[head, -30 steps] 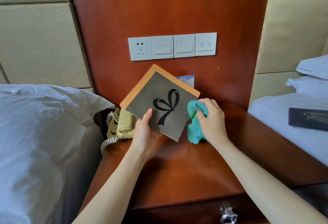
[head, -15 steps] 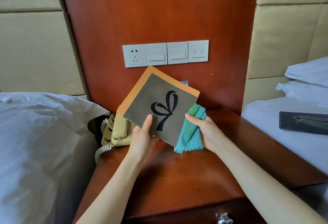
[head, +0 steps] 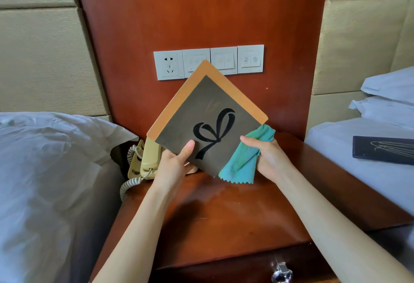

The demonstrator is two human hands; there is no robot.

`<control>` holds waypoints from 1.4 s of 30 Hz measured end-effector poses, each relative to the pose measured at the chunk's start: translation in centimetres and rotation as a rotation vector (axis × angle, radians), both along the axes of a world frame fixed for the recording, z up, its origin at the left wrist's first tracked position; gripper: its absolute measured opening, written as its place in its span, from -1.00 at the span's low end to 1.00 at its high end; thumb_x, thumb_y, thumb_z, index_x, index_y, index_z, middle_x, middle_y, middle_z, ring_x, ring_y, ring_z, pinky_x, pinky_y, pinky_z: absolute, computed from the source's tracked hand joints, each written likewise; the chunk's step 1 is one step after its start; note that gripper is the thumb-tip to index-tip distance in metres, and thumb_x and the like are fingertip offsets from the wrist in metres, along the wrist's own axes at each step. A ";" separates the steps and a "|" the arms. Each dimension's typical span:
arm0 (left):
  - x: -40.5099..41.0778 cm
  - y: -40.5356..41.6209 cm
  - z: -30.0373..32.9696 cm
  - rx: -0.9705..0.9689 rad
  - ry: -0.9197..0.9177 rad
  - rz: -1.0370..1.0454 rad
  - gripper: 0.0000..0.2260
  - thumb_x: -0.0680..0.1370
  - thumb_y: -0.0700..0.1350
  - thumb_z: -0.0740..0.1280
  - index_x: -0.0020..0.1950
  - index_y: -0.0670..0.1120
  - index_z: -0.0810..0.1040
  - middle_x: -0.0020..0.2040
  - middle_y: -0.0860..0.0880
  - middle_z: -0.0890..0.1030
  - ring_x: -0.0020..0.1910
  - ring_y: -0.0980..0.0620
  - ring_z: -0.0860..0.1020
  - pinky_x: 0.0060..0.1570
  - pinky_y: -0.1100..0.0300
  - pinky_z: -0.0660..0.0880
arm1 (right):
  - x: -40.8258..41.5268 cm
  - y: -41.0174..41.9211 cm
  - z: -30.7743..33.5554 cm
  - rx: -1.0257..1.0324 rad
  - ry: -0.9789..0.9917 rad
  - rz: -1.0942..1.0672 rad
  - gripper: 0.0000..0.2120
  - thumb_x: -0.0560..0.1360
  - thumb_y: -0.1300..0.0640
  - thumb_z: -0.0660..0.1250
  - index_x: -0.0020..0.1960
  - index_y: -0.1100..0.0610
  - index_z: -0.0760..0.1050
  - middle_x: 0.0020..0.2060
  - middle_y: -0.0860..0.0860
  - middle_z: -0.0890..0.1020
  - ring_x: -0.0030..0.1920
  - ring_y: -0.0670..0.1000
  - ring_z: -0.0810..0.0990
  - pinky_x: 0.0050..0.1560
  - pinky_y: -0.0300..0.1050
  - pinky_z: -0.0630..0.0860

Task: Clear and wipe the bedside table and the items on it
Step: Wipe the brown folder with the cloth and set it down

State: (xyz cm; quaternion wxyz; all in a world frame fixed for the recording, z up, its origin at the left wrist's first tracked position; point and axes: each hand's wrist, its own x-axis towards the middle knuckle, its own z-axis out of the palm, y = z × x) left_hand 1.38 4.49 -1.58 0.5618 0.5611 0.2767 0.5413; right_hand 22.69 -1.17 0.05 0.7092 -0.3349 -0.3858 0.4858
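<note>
Left hand (head: 173,165) pinches card (head: 208,123) at lower corner, thumb on face. Right hand (head: 267,157) grips teal cloth (head: 240,166) against card's right edge. Card looks light, stiff; hold by edges.

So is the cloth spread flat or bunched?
Bunched: the right hand grips the cloth gathered against the card's edge, one corner hanging loose.

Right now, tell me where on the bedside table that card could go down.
Free: the bedside table top from below the hands to the front edge, and the right part toward the right bed. Crowded: the back left corner, where the telephone sits beside the left bed. The left hand holds the card; the right hand grips the cloth.
</note>
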 end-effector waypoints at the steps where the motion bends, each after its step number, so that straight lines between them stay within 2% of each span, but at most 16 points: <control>1: -0.1 0.0 -0.1 0.004 0.007 0.037 -0.67 0.59 -0.05 0.30 0.35 -0.02 0.46 0.19 0.02 0.65 0.16 -0.02 0.62 0.13 -0.02 0.58 | -0.1 0.0 0.0 0.044 -0.066 -0.018 -0.80 0.23 0.24 0.52 -0.25 0.07 0.53 -0.30 0.02 0.60 -0.18 0.03 0.63 -0.14 -0.10 0.56; 4: 0.1 -0.1 -0.1 -0.038 0.062 0.096 -0.66 0.58 0.06 0.29 0.32 -0.04 0.44 0.15 0.01 0.62 0.10 -0.01 0.62 0.02 0.05 0.61 | -0.5 -0.2 -0.1 0.206 -0.187 -0.099 -0.80 0.36 0.35 0.44 -0.20 0.05 0.60 -0.27 0.04 0.60 -0.16 0.03 0.60 -0.09 -0.09 0.56; 7: 0.1 -0.2 0.4 -0.261 -0.068 -0.003 -0.84 0.65 -0.04 0.18 0.15 -0.05 0.49 0.09 -0.10 0.53 -0.06 -0.08 0.58 0.01 -0.05 0.59 | -0.6 -0.2 -0.2 0.299 -0.366 -0.219 -0.89 0.45 0.42 0.34 -0.09 0.26 0.57 -0.26 0.19 0.62 -0.29 0.08 0.62 -0.30 -0.08 0.53; 9: -0.5 -0.2 0.8 -0.355 -0.280 -0.241 -0.74 0.63 -0.02 0.16 0.14 -0.09 0.57 0.19 -0.22 0.53 0.06 -0.24 0.60 0.08 -0.18 0.56 | -0.4 -0.2 -0.4 0.348 -0.545 -0.313 -0.86 0.46 0.49 0.31 -0.05 0.34 0.57 -0.15 0.23 0.63 -0.23 0.04 0.61 -0.33 -0.17 0.53; 11: -1.2 0.0 1.0 -0.311 -0.476 -0.421 -0.49 0.56 0.22 0.14 0.16 -0.14 0.63 0.28 -0.26 0.54 0.23 -0.31 0.54 0.19 -0.30 0.45 | -0.4 -0.3 -0.4 0.417 -0.671 -0.337 -0.79 0.41 0.58 0.29 -0.05 0.35 0.56 0.00 0.22 0.59 -0.01 0.10 0.57 -0.19 -0.23 0.54; 13: -1.8 0.0 1.1 -0.263 -0.532 -0.504 -0.38 0.53 0.30 0.10 0.21 -0.17 0.62 0.30 -0.26 0.54 0.26 -0.28 0.53 0.22 -0.30 0.42 | -0.4 -0.4 -0.4 0.462 -0.791 -0.365 -0.73 0.36 0.61 0.31 -0.10 0.30 0.54 0.05 0.13 0.59 0.13 0.15 0.48 -0.02 -0.11 0.53; 17: -2.2 -0.4 1.2 -0.274 -0.480 -0.477 -0.62 0.51 -0.09 0.23 0.30 -0.16 0.50 0.15 -0.21 0.64 0.04 -0.18 0.65 -0.03 -0.12 0.62 | 0.2 -0.5 -0.3 0.452 -1.012 -0.463 -0.65 0.35 0.62 0.30 -0.10 0.22 0.59 0.09 0.00 0.58 0.18 0.06 0.44 -0.02 -0.22 0.51; 21: -1.8 -0.4 1.1 -0.225 -0.367 -0.424 -0.54 0.44 -0.27 0.23 0.34 -0.09 0.48 0.19 -0.19 0.63 0.04 -0.14 0.66 -0.07 -0.08 0.63 | 0.1 -0.4 -0.5 0.284 -0.946 -0.492 -0.63 0.37 0.59 0.28 -0.02 0.22 0.62 0.07 0.02 0.59 0.15 -0.01 0.51 0.05 -0.31 0.53; 25: -0.8 -0.9 1.1 -0.137 -0.284 -0.409 -0.57 0.43 -0.28 0.23 0.26 -0.01 0.57 0.19 -0.14 0.63 0.06 -0.09 0.65 -0.09 0.02 0.62 | -0.7 0.2 -0.7 0.195 -0.769 -0.724 -0.77 0.46 0.36 0.37 0.04 0.11 0.57 0.03 -0.01 0.54 0.03 -0.03 0.56 -0.01 -0.41 0.49; 29: -0.1 -1.4 1.1 -0.141 -0.198 -0.405 -0.69 0.52 -0.17 0.28 0.21 0.07 0.62 0.23 -0.10 0.62 0.18 -0.12 0.60 0.03 -0.07 0.60 | -1.3 0.5 -1.2 0.214 -0.760 -0.812 -0.56 0.48 0.31 0.38 0.32 0.10 0.43 0.15 -0.06 0.44 0.09 -0.15 0.48 0.02 -0.57 0.38; 31: 0.1 -1.7 1.1 -0.141 -0.186 -0.418 -0.73 0.56 -0.07 0.26 0.22 0.08 0.62 0.26 -0.09 0.60 0.24 -0.12 0.57 0.09 -0.10 0.58 | -2.1 0.4 -1.4 0.259 -0.852 -0.791 -0.49 0.48 0.35 0.36 0.37 0.06 0.36 0.22 -0.06 0.39 0.19 -0.15 0.44 0.16 -0.45 0.40; 33: 0.2 -1.9 1.2 -0.133 -0.230 -0.398 -0.72 0.57 -0.01 0.23 0.23 0.07 0.61 0.28 -0.08 0.59 0.25 -0.09 0.57 0.14 -0.08 0.56 | -2.9 0.2 -1.7 0.340 -1.038 -0.768 -0.44 0.46 0.42 0.34 0.39 0.08 0.36 0.32 -0.01 0.36 0.35 -0.05 0.37 0.33 -0.17 0.38; 35: 0.2 -1.9 1.3 -0.121 -0.294 -0.375 -0.66 0.58 -0.02 0.20 0.32 -0.03 0.53 0.31 -0.13 0.56 0.25 -0.09 0.56 0.16 -0.04 0.55 | -3.9 -0.1 -2.1 0.430 -1.226 -0.635 -0.39 0.45 0.41 0.34 0.44 0.09 0.32 0.43 -0.03 0.28 0.47 -0.01 0.21 0.43 -0.02 0.28; 38: -0.3 -1.7 1.3 -0.108 -0.328 -0.366 -0.58 0.62 -0.04 0.14 0.45 -0.17 0.36 0.36 -0.23 0.50 0.28 -0.18 0.52 0.20 -0.09 0.51 | -5.7 -0.7 -2.5 0.607 -1.505 -0.374 -0.42 0.52 0.23 0.30 0.50 0.09 0.21 0.53 -0.04 0.14 0.54 -0.04 0.01 0.50 -0.02 0.11; 40: -0.5 -1.6 1.3 -0.116 -0.348 -0.366 -0.57 0.62 -0.04 0.14 0.47 -0.16 0.33 0.36 -0.24 0.49 0.31 -0.20 0.50 0.20 -0.11 0.52 | -6.1 -0.7 -2.5 0.708 -1.671 -0.368 -0.47 0.55 0.16 0.19 0.50 0.15 0.21 0.53 0.00 0.14 0.54 0.00 -0.02 0.52 -0.02 0.02; 42: -0.5 -1.7 1.4 -0.126 -0.357 -0.372 -0.59 0.61 -0.04 0.16 0.45 -0.13 0.36 0.34 -0.21 0.52 0.29 -0.17 0.53 0.12 -0.07 0.57 | -5.8 -0.6 -2.1 0.711 -1.703 -0.470 -0.48 0.53 0.18 0.10 0.49 0.18 0.22 0.51 0.02 0.17 0.54 0.02 0.02 0.52 0.01 0.01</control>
